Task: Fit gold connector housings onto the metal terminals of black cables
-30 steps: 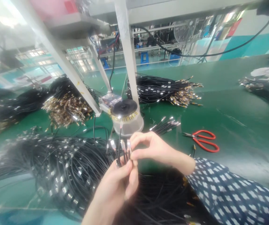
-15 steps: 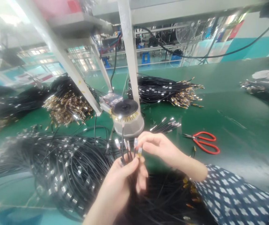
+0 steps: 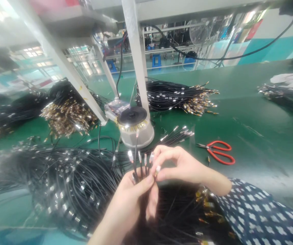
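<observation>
My left hand [image 3: 136, 194] is closed around several thin black cables [image 3: 140, 169], whose silvery connector ends fan upward above the thumb. Against the rightmost ends, my right hand [image 3: 178, 162] has its thumb and fingers curled about a connector [image 3: 157, 169] with a yellowish part below its metal tip. Just behind the hands stands a grey round-based device with a black disc on top [image 3: 133, 117] and yellow marks around its rim. A large mass of black cables [image 3: 77, 180] lies to the left, and more cables with gold-coloured ends sit below my right forearm.
Red-handled scissors-like snips [image 3: 219, 152] lie on the green tabletop [image 3: 251, 112] to the right. A small group of cables [image 3: 179, 134] rests behind my right hand. Bigger cable bundles [image 3: 174, 95] lie farther back, beside white shelf legs [image 3: 136, 51]. White cloth [image 3: 292, 81] is at far right.
My right thumb and fingers have come down around the rightmost connector, and the cable ends stand more spread out. My left hand keeps its grip. The view has shifted slightly.
</observation>
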`<state>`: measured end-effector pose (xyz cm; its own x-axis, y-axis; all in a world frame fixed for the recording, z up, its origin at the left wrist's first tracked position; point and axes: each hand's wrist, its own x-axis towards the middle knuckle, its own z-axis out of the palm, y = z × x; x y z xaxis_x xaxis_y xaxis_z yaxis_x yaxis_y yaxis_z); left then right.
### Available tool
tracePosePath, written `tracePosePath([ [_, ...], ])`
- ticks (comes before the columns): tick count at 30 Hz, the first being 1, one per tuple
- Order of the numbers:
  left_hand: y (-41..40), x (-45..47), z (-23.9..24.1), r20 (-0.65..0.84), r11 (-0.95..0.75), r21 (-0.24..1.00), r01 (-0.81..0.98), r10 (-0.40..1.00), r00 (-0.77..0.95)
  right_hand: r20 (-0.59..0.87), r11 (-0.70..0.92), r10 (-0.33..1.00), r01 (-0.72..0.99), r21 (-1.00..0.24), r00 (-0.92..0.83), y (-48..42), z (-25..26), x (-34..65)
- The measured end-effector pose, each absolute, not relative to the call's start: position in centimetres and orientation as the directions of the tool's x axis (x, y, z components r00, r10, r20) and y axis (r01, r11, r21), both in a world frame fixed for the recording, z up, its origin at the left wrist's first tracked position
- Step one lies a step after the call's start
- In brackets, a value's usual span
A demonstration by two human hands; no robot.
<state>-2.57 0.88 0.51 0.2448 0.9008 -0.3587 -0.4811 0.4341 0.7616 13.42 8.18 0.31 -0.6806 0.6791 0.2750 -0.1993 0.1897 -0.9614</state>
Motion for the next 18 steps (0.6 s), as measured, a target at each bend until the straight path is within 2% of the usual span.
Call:
tracePosePath([
  [4,0.8,-2.6,0.5,-0.347,0.412,0.781,-0.469,0.911,0.223,0.285,0.240,0.714,-0.160,-0.958,-0.639,8.4,0.3,13.6],
  [6,0.7,-2.5,0.7,-0.344,0.387,0.788,-0.480,0.922,0.179,0.289,0.255,0.683,-0.152,-0.955,-0.670,8.5,0.6,14.4],
  [10,0.7,-2.2,1.2,-0.378,0.380,0.784,-0.491,0.920,0.108,0.217,0.159,0.396,-0.166,-0.973,-0.892,9.1,1.6,16.9],
  [11,0.7,-2.2,1.3,-0.382,0.384,0.786,-0.485,0.918,0.108,0.200,0.137,0.361,-0.161,-0.977,-0.911,9.3,1.8,17.4],
  [12,0.7,-2.1,1.3,-0.385,0.388,0.791,-0.473,0.917,0.109,0.189,0.136,0.391,-0.147,-0.980,-0.901,9.4,1.9,17.6],
  [13,0.7,-2.0,1.2,-0.386,0.391,0.797,-0.460,0.916,0.111,0.181,0.152,0.482,-0.121,-0.981,-0.857,9.5,1.9,17.5],
  [16,0.7,-1.7,1.0,-0.377,0.395,0.820,-0.415,0.917,0.129,0.153,0.196,0.794,0.011,-0.980,-0.588,9.0,1.5,15.9],
  [18,0.6,-1.5,0.9,-0.376,0.396,0.832,-0.389,0.918,0.129,0.159,0.196,0.856,0.024,-0.980,-0.492,8.5,1.1,14.5],
])
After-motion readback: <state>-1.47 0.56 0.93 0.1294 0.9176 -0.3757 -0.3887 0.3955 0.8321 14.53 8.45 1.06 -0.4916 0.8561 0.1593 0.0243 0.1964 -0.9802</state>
